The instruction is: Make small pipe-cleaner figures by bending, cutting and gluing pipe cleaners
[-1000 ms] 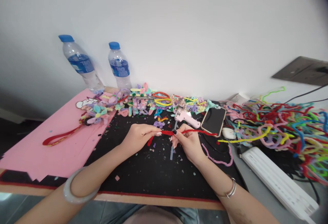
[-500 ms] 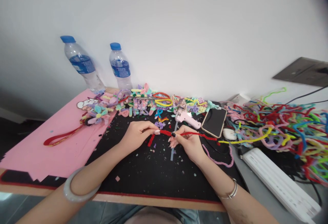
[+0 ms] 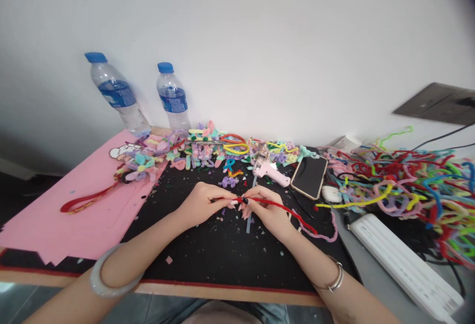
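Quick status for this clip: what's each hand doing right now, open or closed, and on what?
Left hand: closed, fingertips pinching the red fuzzy strand.
Right hand: closed, pinching the same strand.

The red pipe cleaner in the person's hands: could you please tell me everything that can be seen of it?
The red pipe cleaner looks thin and fuzzy. The left hand and the right hand pinch it close together, with only a short piece showing between them. From there it runs along the right hand and slopes down, gently bent, to a loose end by a pink strip; whether they touch is unclear. Its other end cannot be made out.
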The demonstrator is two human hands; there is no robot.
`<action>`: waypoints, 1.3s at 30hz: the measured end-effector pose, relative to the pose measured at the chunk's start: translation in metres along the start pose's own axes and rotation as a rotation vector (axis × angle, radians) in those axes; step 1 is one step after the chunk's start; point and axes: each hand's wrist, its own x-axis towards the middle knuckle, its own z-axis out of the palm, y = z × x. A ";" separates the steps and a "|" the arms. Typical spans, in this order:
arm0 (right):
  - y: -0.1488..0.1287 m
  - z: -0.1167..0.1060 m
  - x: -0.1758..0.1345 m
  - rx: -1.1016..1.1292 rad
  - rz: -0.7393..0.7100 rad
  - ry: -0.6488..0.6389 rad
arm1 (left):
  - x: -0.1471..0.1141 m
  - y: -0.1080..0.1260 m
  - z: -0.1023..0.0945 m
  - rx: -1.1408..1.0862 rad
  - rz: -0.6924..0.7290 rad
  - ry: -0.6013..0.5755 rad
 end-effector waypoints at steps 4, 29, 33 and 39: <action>0.000 0.000 0.000 -0.011 0.019 0.035 | 0.000 0.002 0.002 -0.065 -0.070 0.014; -0.001 0.004 -0.001 0.024 0.168 -0.081 | 0.006 0.002 -0.001 -0.517 -0.359 0.047; 0.000 0.005 0.000 0.042 0.164 -0.021 | 0.007 -0.001 0.000 -0.562 -0.386 0.069; 0.004 0.003 0.003 0.074 0.121 0.079 | 0.007 -0.004 0.001 -0.582 -0.396 0.100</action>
